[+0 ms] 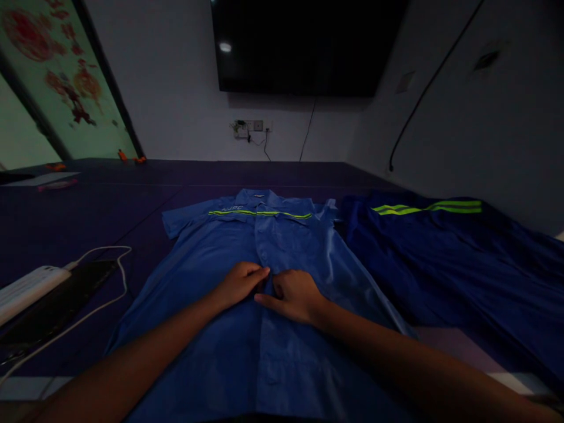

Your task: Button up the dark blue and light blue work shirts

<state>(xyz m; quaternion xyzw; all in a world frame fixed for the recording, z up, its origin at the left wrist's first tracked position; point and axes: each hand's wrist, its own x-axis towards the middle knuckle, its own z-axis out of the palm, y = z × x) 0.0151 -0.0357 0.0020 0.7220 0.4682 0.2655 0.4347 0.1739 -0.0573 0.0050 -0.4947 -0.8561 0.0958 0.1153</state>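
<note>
A blue short-sleeved work shirt [207, 252] lies spread face up, its collar at the far end and a yellow-green stripe across the chest. My left hand [241, 283] pinches the front placket near the middle of the shirt. Close beside it, my right hand [299, 295] has its fingers curled on the same placket, with the thumb stretched toward the left hand. The bit of cloth or button between the fingers is too small and dark to make out. Buttons run along the placket above and below the hands.
Darker blue clothing [423, 258] with yellow-green stripes lies to the right. On the left are a white power bank or power strip [33, 288], a black phone-like slab [88, 282] and a white cable [126, 282]. A dark screen [308, 47] hangs on the back wall.
</note>
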